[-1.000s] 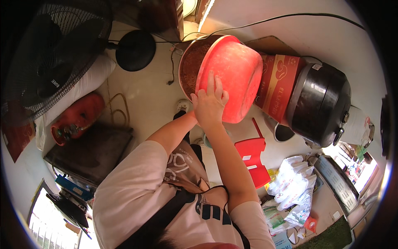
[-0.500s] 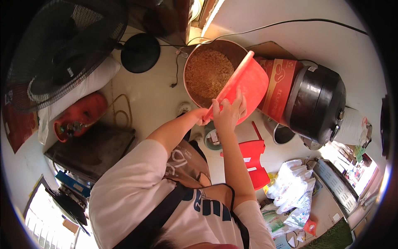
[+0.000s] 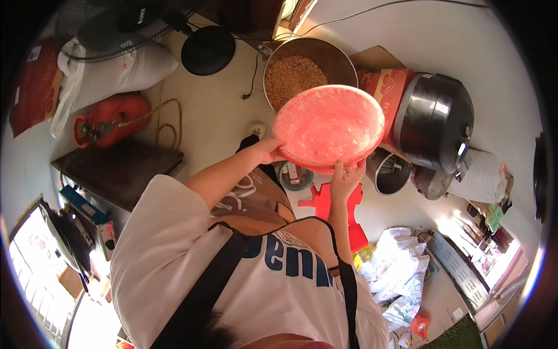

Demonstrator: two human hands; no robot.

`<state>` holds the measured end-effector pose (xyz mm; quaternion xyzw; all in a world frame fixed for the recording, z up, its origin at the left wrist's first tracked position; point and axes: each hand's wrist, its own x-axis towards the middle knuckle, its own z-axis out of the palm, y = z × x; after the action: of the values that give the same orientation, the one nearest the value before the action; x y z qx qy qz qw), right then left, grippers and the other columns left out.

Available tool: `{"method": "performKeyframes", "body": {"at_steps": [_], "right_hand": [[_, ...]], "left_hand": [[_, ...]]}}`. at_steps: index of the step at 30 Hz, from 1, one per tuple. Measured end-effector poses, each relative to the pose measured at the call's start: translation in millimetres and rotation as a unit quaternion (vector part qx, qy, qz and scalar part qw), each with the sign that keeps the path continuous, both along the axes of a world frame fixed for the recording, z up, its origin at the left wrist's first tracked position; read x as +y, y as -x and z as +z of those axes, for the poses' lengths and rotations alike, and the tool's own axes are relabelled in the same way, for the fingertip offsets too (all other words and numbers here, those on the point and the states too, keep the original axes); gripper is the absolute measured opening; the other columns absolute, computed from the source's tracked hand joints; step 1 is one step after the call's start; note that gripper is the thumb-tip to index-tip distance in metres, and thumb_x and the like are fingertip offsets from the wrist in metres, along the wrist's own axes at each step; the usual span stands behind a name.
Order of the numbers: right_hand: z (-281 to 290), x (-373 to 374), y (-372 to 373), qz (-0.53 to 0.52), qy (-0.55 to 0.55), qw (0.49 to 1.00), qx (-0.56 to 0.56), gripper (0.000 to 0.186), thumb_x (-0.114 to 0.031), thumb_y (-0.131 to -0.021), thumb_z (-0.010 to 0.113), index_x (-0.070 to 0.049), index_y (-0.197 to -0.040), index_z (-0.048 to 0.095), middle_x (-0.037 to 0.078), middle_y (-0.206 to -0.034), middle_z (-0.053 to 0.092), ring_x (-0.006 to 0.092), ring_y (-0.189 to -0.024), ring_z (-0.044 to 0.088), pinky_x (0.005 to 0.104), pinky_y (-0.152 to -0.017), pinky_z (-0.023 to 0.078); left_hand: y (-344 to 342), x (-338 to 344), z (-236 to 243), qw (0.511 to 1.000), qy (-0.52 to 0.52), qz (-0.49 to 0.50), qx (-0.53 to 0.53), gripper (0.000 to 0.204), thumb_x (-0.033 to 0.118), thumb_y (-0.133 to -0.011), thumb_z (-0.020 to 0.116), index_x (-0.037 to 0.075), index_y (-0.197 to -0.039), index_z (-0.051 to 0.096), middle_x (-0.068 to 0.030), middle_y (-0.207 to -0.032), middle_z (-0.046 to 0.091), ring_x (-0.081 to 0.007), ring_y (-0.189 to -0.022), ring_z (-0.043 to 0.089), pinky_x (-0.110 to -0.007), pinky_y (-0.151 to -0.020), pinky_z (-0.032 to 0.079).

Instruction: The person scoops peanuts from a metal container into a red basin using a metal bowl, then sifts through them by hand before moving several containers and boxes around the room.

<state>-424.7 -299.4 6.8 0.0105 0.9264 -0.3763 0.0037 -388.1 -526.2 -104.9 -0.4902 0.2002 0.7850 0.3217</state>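
I hold a red plastic basin (image 3: 328,122) by its rim, with its streaked interior facing up. My left hand (image 3: 270,150) grips it at the left, and my right hand (image 3: 349,173) grips the near right edge. Just beyond it stands a large round metal pot (image 3: 342,63) with tan granular stuff (image 3: 293,75) inside, partly hidden by the basin. Below the basin, near my feet, sits a small bowl (image 3: 293,183) with objects in it. A red plastic stool (image 3: 354,235) lies under my right arm.
Around me are a fan (image 3: 206,49), white sack (image 3: 131,67), red gas cylinder (image 3: 99,125) with hose, dark appliance (image 3: 119,174), red boxes (image 3: 386,84), black cooker (image 3: 433,119), metal bucket (image 3: 392,180) and plastic bags (image 3: 395,267). A cord (image 3: 343,20) runs along the wall.
The basin was tipped over the pot; it has been turned upright and brought down toward me, showing its inside and uncovering more of the pot. Both hands moved with it.
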Motion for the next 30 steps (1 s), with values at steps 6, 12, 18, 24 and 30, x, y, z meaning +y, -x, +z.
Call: {"method": "performKeyframes", "body": {"at_steps": [6,12,18,24,30], "right_hand": [[63.0,32.3,-34.6,-0.011,0.127,0.990,0.058,0.025,-0.015,-0.083,0.061,0.006,-0.069,0.058,0.025,-0.143,0.034,0.0354,-0.129,0.039,0.0382,-0.103,0.033],[87.9,47.3,-45.6,0.043,0.182,0.977,0.102,0.019,-0.010,-0.087,0.056,0.007,-0.089,0.064,0.019,-0.142,0.041,0.0239,-0.124,0.046,0.0304,-0.098,0.036],[109.2,53.7,-17.5,0.047,0.195,0.972,0.123,0.025,-0.012,-0.090,0.054,0.007,-0.104,0.062,0.015,-0.135,0.048,0.0214,-0.108,0.055,0.0298,-0.091,0.043],[89.9,32.5,-35.6,0.081,0.165,0.977,0.109,0.021,-0.013,-0.090,0.057,0.007,-0.092,0.062,0.020,-0.142,0.042,0.0231,-0.107,0.056,0.0308,-0.086,0.045],[99.0,15.6,-18.4,0.144,0.026,0.965,0.217,0.025,-0.015,-0.085,0.062,0.005,-0.072,0.054,0.029,-0.146,0.027,0.0436,-0.127,0.038,0.0453,-0.102,0.034]], "left_hand": [[-54.9,5.5,25.3,0.994,0.032,0.068,0.084,0.035,0.024,-0.096,0.047,0.006,-0.125,0.051,-0.0126,-0.122,0.059,-0.0247,-0.110,0.060,-0.039,-0.089,0.053],[-41.0,12.0,30.0,0.912,-0.059,0.205,0.349,0.053,0.048,-0.098,0.035,0.008,-0.130,0.050,-0.0055,-0.131,0.054,-0.0203,-0.119,0.052,-0.038,-0.100,0.042],[-44.3,-6.6,62.6,0.962,-0.084,0.188,0.182,0.077,0.063,-0.092,0.033,0.001,-0.136,0.041,-0.0102,-0.137,0.049,-0.0244,-0.126,0.044,-0.039,-0.110,0.029],[-19.6,39.8,58.9,0.937,0.166,0.109,0.288,0.065,0.054,-0.092,0.045,0.003,-0.133,0.045,-0.0109,-0.135,0.050,-0.0247,-0.123,0.047,-0.040,-0.106,0.035],[13.5,84.9,73.7,0.961,-0.048,0.177,0.206,0.046,0.035,-0.093,0.053,0.003,-0.125,0.051,-0.0090,-0.121,0.059,-0.0227,-0.106,0.060,-0.035,-0.090,0.050]]}}
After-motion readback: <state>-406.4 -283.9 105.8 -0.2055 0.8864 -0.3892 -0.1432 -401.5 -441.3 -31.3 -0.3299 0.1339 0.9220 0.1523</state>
